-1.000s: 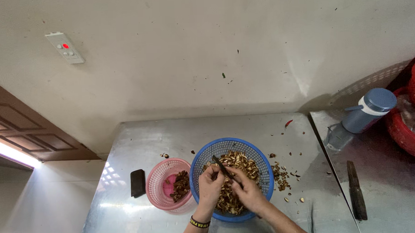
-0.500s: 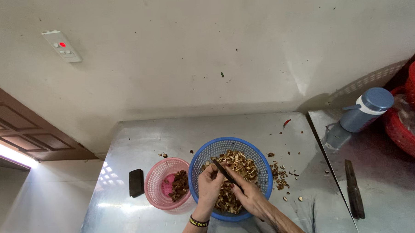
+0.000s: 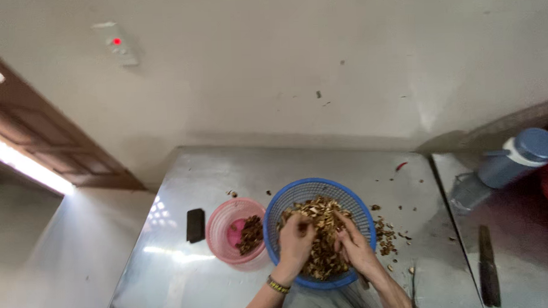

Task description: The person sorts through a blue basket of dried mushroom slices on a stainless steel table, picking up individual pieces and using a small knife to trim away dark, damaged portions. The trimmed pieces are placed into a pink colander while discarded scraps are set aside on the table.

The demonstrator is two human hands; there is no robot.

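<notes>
A round blue mesh basket (image 3: 358, 207) sits on the metal table, heaped with brown dried pieces (image 3: 322, 225). Both my hands are down in that heap. My left hand (image 3: 295, 241), with a beaded bracelet at the wrist, has its fingers curled into the pieces at the basket's left side. My right hand (image 3: 354, 248) lies close beside it on the right, fingers pushed into the pile. What the right hand holds is hidden. A smaller pink mesh basket (image 3: 219, 232) with a few dark pieces stands touching the blue one on its left.
A small black block (image 3: 195, 225) lies left of the pink basket. Loose brown scraps (image 3: 386, 235) are scattered right of the blue basket. At the right stand a blue-capped bottle (image 3: 511, 161) and a long dark knife (image 3: 488, 274). A wall rises behind the steel table (image 3: 347, 163).
The thin dark blade that stuck up from my right hand no longer shows. Both hands have sunk lower into the pile and closer together.
</notes>
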